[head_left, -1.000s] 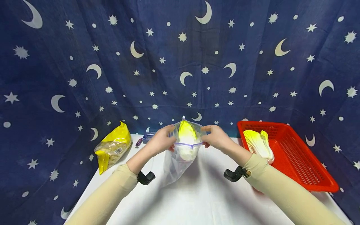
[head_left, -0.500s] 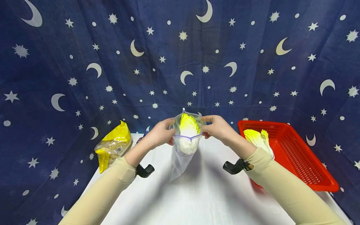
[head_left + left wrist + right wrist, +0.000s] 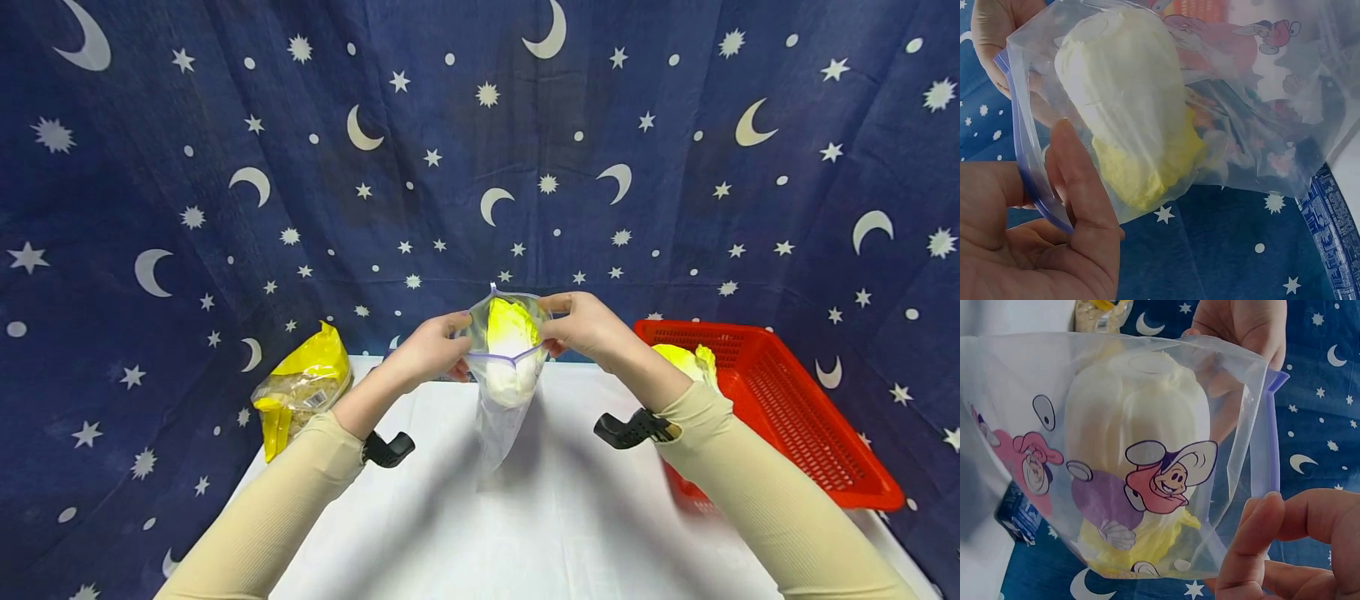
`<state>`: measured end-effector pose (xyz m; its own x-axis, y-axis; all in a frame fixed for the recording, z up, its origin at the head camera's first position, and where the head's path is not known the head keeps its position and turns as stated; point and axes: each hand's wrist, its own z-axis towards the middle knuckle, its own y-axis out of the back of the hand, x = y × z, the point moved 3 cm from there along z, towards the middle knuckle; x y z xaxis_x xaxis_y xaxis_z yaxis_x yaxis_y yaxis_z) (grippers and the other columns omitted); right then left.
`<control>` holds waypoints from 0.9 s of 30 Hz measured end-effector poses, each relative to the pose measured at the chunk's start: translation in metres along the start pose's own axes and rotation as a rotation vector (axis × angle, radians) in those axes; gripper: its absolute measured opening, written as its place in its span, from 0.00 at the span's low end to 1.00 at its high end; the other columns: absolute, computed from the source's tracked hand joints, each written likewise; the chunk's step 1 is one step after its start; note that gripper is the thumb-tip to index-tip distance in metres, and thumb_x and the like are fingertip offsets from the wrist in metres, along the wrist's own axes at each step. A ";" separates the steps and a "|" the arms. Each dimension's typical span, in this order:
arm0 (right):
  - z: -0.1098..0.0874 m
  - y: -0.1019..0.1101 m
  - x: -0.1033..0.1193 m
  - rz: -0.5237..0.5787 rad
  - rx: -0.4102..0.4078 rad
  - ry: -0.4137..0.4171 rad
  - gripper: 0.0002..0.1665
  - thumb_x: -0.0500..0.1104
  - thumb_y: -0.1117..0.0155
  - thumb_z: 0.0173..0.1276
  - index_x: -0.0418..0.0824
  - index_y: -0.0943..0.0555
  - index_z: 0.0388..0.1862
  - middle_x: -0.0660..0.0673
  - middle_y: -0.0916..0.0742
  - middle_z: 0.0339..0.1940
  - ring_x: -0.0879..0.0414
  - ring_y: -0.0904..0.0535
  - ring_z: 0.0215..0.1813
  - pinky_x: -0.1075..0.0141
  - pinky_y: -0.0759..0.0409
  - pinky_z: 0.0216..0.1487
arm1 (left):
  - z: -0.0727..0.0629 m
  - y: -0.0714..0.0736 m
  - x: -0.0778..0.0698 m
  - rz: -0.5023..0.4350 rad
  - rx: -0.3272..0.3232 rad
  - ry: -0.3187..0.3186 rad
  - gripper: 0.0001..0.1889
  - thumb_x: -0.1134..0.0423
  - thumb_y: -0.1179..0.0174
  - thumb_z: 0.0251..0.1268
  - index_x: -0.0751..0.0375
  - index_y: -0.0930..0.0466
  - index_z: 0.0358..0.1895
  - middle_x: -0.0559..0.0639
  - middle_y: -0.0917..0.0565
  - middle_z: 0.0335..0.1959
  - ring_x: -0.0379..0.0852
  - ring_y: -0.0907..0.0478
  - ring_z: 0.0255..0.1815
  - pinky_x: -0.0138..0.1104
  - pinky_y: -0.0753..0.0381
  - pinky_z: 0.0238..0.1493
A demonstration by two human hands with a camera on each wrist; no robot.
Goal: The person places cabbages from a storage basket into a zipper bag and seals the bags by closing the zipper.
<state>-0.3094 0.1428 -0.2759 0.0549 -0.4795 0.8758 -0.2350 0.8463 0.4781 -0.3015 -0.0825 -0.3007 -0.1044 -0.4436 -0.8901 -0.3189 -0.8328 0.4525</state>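
A clear zip bag (image 3: 498, 433) with a purple zip strip hangs over the white table, its mouth spread wide. Inside it sits a napa cabbage (image 3: 510, 329), yellow leaf end up at the opening in the head view and white stem end further down. My left hand (image 3: 432, 350) pinches the left side of the mouth between thumb and fingers. On the opposite side, my right hand (image 3: 588, 327) pinches the rim near the zip strip (image 3: 1266, 444). Pink and purple cartoon figures (image 3: 1166, 481) are printed on the plastic in the right wrist view.
A red plastic basket (image 3: 780, 400) stands at the right with another napa cabbage (image 3: 686, 360) in it, partly behind my right forearm. At the left lies a yellow and clear packet (image 3: 303, 387). A blue box (image 3: 1017, 512) shows beside the bag. A star-patterned curtain (image 3: 480, 167) hangs behind.
Both hands have lifted the bag and shifted it slightly right. Its lower end has swung right, and the cabbage has tilted a little within. The grips on the rim remain.
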 end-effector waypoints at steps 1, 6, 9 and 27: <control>0.000 0.000 0.000 -0.001 0.000 -0.001 0.37 0.32 0.39 0.64 0.29 0.31 0.75 0.32 0.17 0.58 0.51 0.19 0.32 0.63 0.14 0.38 | 0.000 0.000 -0.001 0.003 -0.004 0.000 0.33 0.70 0.54 0.71 0.68 0.44 0.80 0.65 0.32 0.74 0.49 0.23 0.28 0.43 0.11 0.40; -0.001 0.002 -0.001 -0.014 -0.001 -0.008 0.38 0.33 0.38 0.65 0.30 0.32 0.75 0.32 0.15 0.49 0.52 0.19 0.30 0.64 0.14 0.37 | 0.000 0.000 -0.005 0.000 -0.012 -0.015 0.34 0.69 0.54 0.71 0.67 0.44 0.80 0.66 0.29 0.70 0.49 0.22 0.28 0.45 0.11 0.42; -0.001 0.003 -0.001 -0.021 -0.002 -0.011 0.39 0.33 0.38 0.64 0.29 0.32 0.75 0.33 0.15 0.48 0.52 0.19 0.30 0.64 0.14 0.38 | 0.000 0.000 -0.006 0.001 -0.009 -0.026 0.34 0.69 0.54 0.71 0.68 0.45 0.80 0.68 0.27 0.66 0.49 0.22 0.26 0.44 0.11 0.40; -0.003 0.005 0.002 -0.111 -0.014 0.026 0.40 0.32 0.38 0.64 0.25 0.36 0.75 0.41 0.15 0.25 0.54 0.19 0.26 0.64 0.16 0.33 | -0.001 0.003 -0.016 0.215 -0.027 -0.061 0.34 0.71 0.53 0.68 0.75 0.44 0.77 0.65 0.37 0.77 0.47 0.24 0.20 0.38 0.11 0.31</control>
<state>-0.3073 0.1465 -0.2717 0.1051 -0.5641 0.8190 -0.2125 0.7918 0.5726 -0.3002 -0.0782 -0.2844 -0.2238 -0.5916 -0.7745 -0.2579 -0.7304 0.6325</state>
